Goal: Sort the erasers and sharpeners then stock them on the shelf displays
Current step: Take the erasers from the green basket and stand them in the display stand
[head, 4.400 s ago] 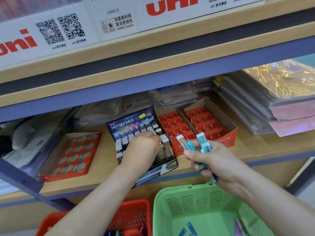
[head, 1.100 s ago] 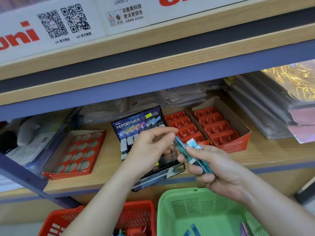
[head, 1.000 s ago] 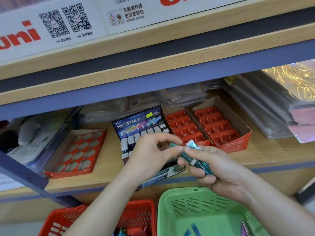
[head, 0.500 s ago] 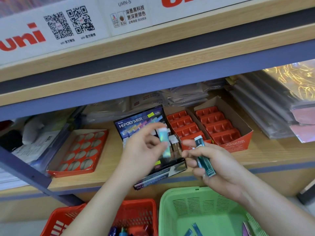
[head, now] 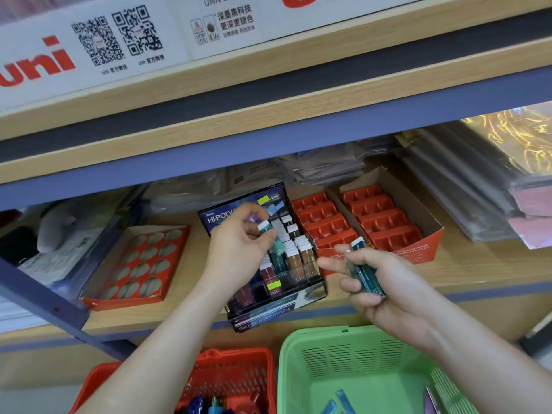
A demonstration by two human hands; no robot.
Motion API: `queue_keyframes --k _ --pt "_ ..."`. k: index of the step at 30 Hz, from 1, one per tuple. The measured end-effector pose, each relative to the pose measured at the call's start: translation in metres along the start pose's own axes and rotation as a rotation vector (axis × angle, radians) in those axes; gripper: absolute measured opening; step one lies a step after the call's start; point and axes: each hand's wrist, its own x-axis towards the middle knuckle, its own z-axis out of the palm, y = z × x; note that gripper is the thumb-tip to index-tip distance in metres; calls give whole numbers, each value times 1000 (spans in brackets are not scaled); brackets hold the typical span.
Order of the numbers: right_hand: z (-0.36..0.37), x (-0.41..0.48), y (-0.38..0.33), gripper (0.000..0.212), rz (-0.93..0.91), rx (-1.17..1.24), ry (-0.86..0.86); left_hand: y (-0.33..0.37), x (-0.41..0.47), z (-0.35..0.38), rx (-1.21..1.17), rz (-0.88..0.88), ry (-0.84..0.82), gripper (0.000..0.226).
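A black Hi-Polymer display box (head: pixel 270 307) stands on the wooden shelf (head: pixel 484 264), holding several slim erasers upright in rows. My left hand (head: pixel 239 249) pinches a teal slim eraser (head: pixel 273 242) over the box, its white tip up. To the right of the box my right hand (head: pixel 385 282) grips a small bunch of teal slim erasers (head: pixel 366 274). Below the shelf a green basket (head: pixel 316 363) holds a few more blue erasers (head: pixel 337 403).
Two orange compartment trays (head: pixel 385 222) stand right of the display box. An orange tray with round holes (head: pixel 137 264) lies to the left. A red basket (head: pixel 233 375) with loose items sits beside the green one. Stacked wrapped sheets (head: pixel 478 186) fill the shelf's right side.
My left hand took one teal eraser from the bunch in my right hand and carried it over the display box. My right hand stayed beside the box.
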Motion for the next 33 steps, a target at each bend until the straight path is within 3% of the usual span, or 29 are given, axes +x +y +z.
queue_keyframes --k 9,13,19,33 --pt "1 -2 2 27 15 -49 -73 -3 -6 -2 208 57 -87 22" --pt "0 -1 3 27 3 -41 -85 0 -6 6 270 131 -33 20" --pt "-1 -5 1 27 16 -21 -93 0 1 8 239 69 -56 18" --pt "5 -16 0 18 12 -67 -189 5 14 22 722 119 -178 19"
